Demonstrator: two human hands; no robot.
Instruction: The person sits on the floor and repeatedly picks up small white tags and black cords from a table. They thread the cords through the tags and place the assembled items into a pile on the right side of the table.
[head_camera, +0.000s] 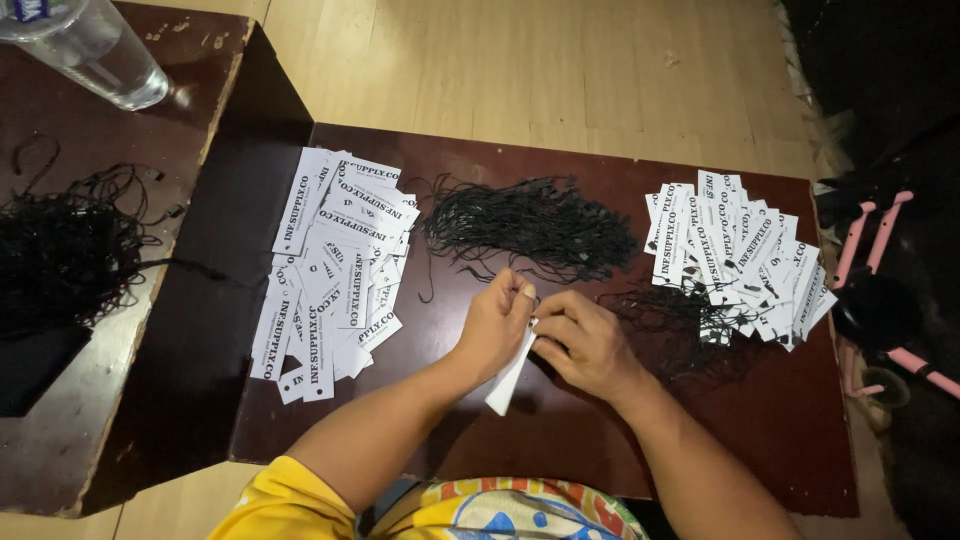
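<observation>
— Where's the white paper tag?
— Over the dark table, pinched at its top by the left hand and right hand.
— Handling?
— Probably light, bendy card — grip near the edge.

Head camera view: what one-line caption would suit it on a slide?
Two hands, left hand and right hand, pinch one white paper tag between tag piles and black strings on a dark table.
</observation>
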